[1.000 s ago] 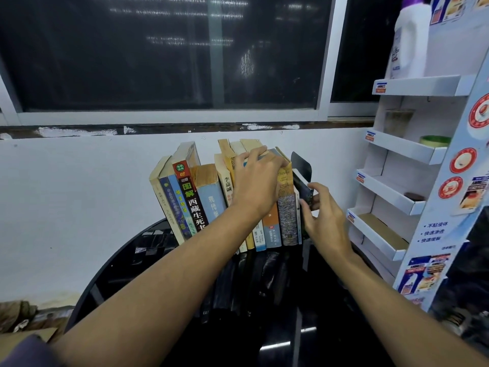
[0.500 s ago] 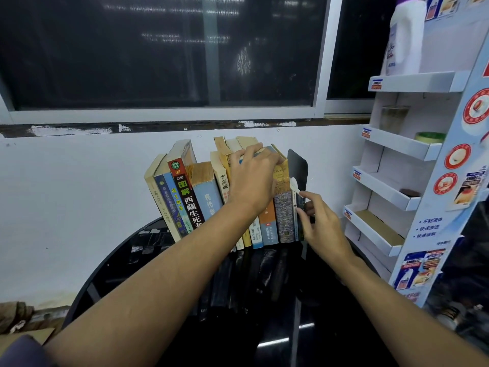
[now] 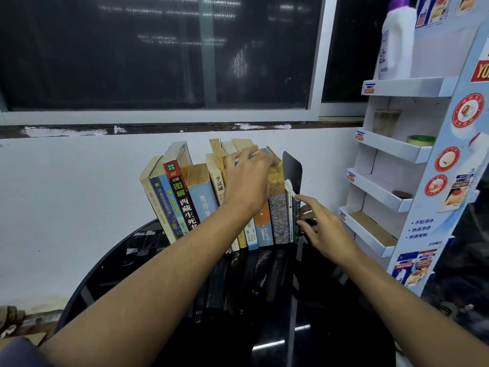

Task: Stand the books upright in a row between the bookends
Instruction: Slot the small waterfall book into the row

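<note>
Head view, centre: books (image 3: 201, 200) stand in a row, left ones leaning; my left hand (image 3: 248, 178) grips their tops, my right hand (image 3: 321, 229), fingers spread, touches the last by the bookend (image 3: 292, 168).

black book spine (image 3: 182, 205) reads "02 图解 西藏生死书".

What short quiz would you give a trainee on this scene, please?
1. True or false: the left hand holds the tops of the books.
2. At which end of the row does the black bookend stand? A left, B right, C middle.
3. Fill in: on the top shelf of the rack stands a white ____.

Key: 1 true; 2 B; 3 bottle.
</note>
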